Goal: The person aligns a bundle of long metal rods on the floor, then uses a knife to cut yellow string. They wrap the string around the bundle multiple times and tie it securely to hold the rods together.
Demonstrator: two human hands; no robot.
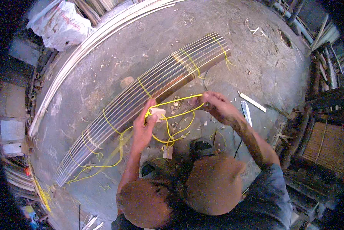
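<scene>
Both hands [143, 126] [214, 105] stretch yellow cord [179, 100] beside white sack [61, 25].

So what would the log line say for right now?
left hand: holds yellow cord at slat bundle | right hand: pulls cord taut | floor: wood chips

Both arms are bare and stretched forward, knees bent up underneath since the person is squatting. The left hand [143, 124] is out in front with the forearm running nearly straight up from the knee, fingers curled and thumb pressed in, clearly pinching something. The right arm comes in from the right side at a slant, elbow bent, with the sleeve ending at the upper arm. The right hand [214, 103] sits a bit farther forward than the left, fingers closed in a tight pinch too, knuckles up.
</scene>
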